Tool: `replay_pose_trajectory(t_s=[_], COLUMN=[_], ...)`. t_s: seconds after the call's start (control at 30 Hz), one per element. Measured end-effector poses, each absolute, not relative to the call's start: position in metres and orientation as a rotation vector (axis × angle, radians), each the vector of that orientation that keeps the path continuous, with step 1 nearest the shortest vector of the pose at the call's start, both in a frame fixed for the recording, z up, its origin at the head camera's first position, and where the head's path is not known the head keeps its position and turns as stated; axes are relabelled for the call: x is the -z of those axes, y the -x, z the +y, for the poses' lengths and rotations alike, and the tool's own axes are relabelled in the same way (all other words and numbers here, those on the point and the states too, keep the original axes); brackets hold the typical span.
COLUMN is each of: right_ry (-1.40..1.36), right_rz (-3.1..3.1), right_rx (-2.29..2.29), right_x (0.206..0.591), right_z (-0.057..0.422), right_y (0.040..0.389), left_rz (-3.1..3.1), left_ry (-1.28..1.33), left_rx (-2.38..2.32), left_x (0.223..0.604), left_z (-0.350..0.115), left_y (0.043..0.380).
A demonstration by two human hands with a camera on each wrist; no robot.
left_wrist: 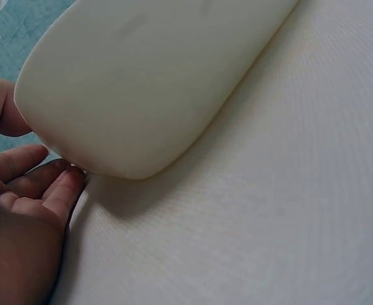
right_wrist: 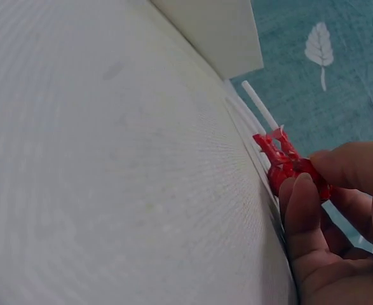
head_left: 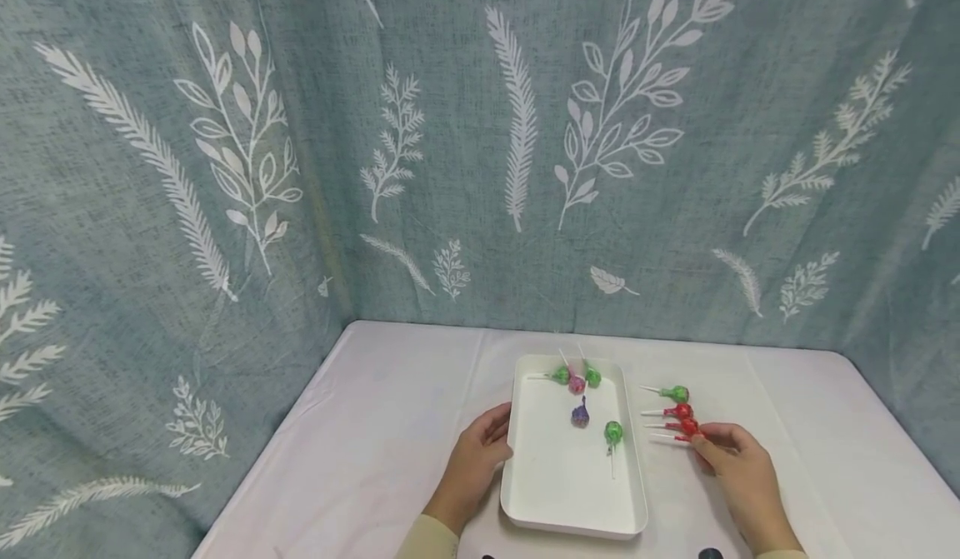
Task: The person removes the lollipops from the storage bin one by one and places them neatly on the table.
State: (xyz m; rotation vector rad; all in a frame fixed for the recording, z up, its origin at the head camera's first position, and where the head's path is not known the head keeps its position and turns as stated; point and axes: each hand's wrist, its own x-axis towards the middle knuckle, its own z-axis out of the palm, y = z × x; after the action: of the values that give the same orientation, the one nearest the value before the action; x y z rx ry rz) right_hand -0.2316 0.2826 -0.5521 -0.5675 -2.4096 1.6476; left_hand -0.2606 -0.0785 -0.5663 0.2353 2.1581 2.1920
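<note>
My right hand pinches the nearest red-wrapped lollipop between thumb and fingertips, on the table right of a white tray. In the right wrist view, the red wrapper shows between the fingers, the white stick pointing away. Just beyond lie two more red lollipops and a green lollipop, sticks pointing left. My left hand grips the left side of the white tray; in the left wrist view, its fingers meet the tray's edge. Inside the tray are green lollipops, a pink lollipop and a purple lollipop.
A white cloth covers the table. Behind and beside it hangs a blue-green curtain with white leaf prints. Near the bottom edge of the head view a small dark object shows, too cut off to tell its kind.
</note>
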Motion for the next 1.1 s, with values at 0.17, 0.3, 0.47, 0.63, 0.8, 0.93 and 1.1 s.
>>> replay_pose_trajectory(t_s=[0.17, 0.3, 0.47, 0.63, 0.8, 0.93, 1.1], right_ry=[0.551, 0.554, 0.571, 0.577, 0.594, 0.589, 0.570], right_rz=[-2.432, -2.447, -2.451, -2.458, -2.476, -2.493, -2.493], right_rx=[-1.616, -1.599, -1.575, -1.553, -1.534, -1.526, -1.525], right_x=[0.5532, 0.5517, 0.5512, 0.5525, 0.5534, 0.5525, 0.5520], right_z=[0.2822, 0.2818, 0.2818, 0.2822, 0.2812, 0.2807, 0.2815], right_y=[0.2315, 0.2312, 0.2330, 0.2340, 0.2353, 0.2357, 0.2340], left_rz=[2.148, 2.145, 2.138, 2.146, 2.153, 2.159, 2.165], left_ry=[-0.241, -0.243, -0.252, -0.253, -0.256, -0.256, -0.253], left_rx=[-2.197, -2.201, -2.206, -2.203, -2.201, -2.190, -2.173], left_x=[0.5662, 0.5659, 0.5662, 0.5677, 0.5673, 0.5665, 0.5673], left_z=[-0.0789, -0.0790, -0.0791, -0.0783, -0.0779, -0.0780, -0.0783], left_y=[0.2596, 0.2592, 0.2597, 0.2604, 0.2609, 0.2607, 0.2613])
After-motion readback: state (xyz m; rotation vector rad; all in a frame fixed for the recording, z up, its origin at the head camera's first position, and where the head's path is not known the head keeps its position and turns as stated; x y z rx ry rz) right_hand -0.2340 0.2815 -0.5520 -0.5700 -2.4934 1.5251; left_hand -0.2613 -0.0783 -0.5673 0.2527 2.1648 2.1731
